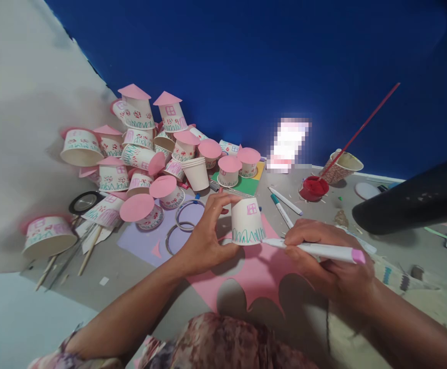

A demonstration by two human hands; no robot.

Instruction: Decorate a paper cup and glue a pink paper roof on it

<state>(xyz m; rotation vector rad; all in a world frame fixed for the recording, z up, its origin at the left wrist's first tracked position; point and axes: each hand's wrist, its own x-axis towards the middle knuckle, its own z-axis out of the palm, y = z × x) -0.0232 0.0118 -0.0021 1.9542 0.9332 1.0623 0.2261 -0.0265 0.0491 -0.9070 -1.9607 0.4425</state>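
Observation:
A white paper cup (247, 218), upside down, bears a pink window drawing and green grass strokes along its rim. My left hand (208, 236) grips it from the left, with the fingers at its top and the thumb near its lower rim. In my right hand (323, 251) is a white marker (333, 252) with a pink end; its tip meets the cup's lower right edge. Beneath lies a pink paper sheet (256, 277) with rounded cutouts.
Several decorated cups with pink paper roofs (136, 207) are piled at the left. Markers (284, 200), a red pot (313, 188) with a stick and a patterned cup (342, 166) stand behind. A black cylinder (411, 189) juts in at the right.

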